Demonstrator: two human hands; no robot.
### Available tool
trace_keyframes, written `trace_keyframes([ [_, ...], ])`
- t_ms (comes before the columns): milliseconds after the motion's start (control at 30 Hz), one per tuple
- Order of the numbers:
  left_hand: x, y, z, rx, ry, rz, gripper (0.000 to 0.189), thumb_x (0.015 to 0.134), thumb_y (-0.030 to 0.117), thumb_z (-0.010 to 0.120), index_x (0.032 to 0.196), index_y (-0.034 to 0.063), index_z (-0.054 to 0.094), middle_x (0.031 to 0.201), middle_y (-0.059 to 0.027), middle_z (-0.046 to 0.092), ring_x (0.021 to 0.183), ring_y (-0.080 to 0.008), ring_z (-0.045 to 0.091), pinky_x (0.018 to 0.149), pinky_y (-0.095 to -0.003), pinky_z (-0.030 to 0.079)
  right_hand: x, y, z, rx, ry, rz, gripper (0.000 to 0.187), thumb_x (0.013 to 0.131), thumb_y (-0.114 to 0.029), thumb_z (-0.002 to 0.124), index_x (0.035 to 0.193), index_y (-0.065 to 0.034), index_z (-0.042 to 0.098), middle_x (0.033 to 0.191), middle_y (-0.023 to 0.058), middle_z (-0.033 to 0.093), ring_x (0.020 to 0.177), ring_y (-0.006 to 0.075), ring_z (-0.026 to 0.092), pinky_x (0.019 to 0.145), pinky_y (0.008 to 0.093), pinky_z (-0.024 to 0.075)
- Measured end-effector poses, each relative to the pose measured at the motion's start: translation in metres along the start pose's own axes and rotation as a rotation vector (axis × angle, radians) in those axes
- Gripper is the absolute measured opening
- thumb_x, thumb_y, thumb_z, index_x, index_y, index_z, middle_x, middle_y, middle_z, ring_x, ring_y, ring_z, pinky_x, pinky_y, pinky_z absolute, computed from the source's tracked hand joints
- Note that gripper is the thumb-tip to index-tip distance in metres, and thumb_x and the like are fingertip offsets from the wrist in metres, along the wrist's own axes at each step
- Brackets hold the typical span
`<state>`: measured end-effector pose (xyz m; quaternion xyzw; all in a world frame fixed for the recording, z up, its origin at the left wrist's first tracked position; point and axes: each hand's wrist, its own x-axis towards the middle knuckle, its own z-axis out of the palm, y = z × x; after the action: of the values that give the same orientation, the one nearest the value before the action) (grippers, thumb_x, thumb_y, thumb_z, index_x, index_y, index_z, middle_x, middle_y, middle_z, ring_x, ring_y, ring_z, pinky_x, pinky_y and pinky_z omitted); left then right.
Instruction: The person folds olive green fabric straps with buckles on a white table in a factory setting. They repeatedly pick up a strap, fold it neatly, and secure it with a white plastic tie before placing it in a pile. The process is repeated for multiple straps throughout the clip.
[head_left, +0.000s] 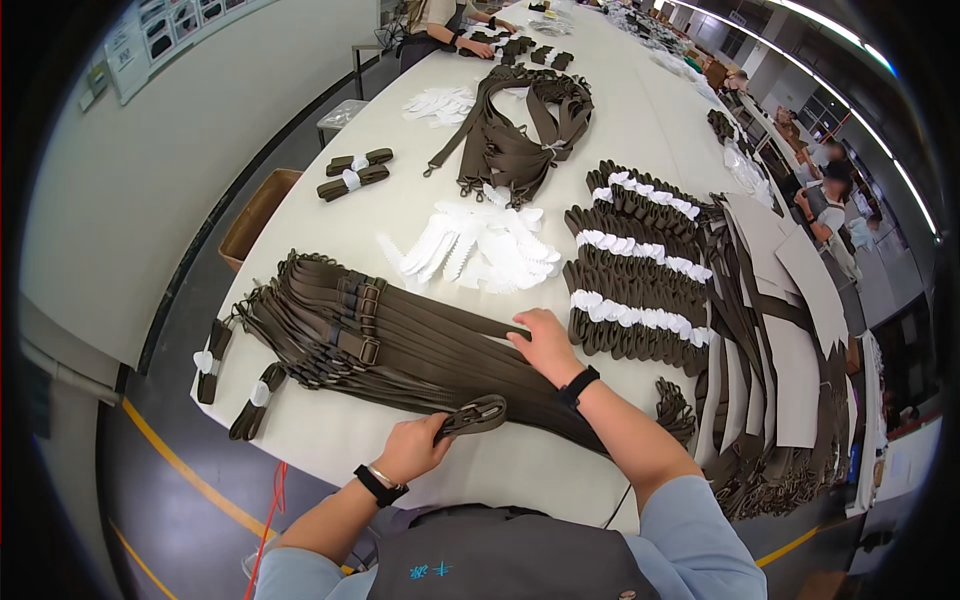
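Observation:
My left hand (415, 447) grips a folded loop of dark brown webbing strap (475, 417) just above the table's near edge. My right hand (547, 346) is over the upper edge of a long pile of brown webbing straps (442, 334), thumb and forefinger spread around one strap; whether it pinches that strap I cannot tell. Metal buckles (369, 300) and hooks cluster toward the pile's left part. Beyond the pile lies a heap of white strips with toothed edges (480, 247). Rows of folded straps with white bands (637, 247) lie to the right of it.
Banded strap bundles lie at the left corner (259, 397) and farther up the left side (352, 180). A tied strap bundle (517, 142) lies beyond the strips. Loose straps and pale sheets (780, 352) cover the right side. A co-worker's hands (480, 49) handle bundles at the far end.

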<state>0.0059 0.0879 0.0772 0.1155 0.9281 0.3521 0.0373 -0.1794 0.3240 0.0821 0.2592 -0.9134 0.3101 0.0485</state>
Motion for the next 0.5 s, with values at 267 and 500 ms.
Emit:
trace_keyframes([
  [267,0.002,-0.013,-0.009,-0.225,0.055,-0.217,0.033,0.084,0.025,0.068,0.109,0.0043,0.063,0.077,-0.0187,0.067,0.072,-0.0379,0.065,0.064,-0.0436,0.052,0.122,0.080,0.071,-0.792,-0.304,0.161,0.014,0.079,-0.008,0.062,0.090,-0.0085,0.071,0.096,0.0116,0.066,0.094,0.0280,0.063,0.078,0.0400,0.0462],
  [500,0.001,-0.035,-0.014,-0.369,0.040,-0.324,0.032,0.084,0.022,0.069,0.109,0.0038,0.062,0.076,-0.0178,0.066,0.068,-0.0347,0.065,0.062,-0.0393,0.051,0.147,0.101,0.050,-0.748,-0.243,0.098,0.015,0.081,-0.019,0.065,0.075,-0.0063,0.071,0.078,0.0156,0.069,0.075,0.0307,0.068,0.067,0.0422,0.0527],
])
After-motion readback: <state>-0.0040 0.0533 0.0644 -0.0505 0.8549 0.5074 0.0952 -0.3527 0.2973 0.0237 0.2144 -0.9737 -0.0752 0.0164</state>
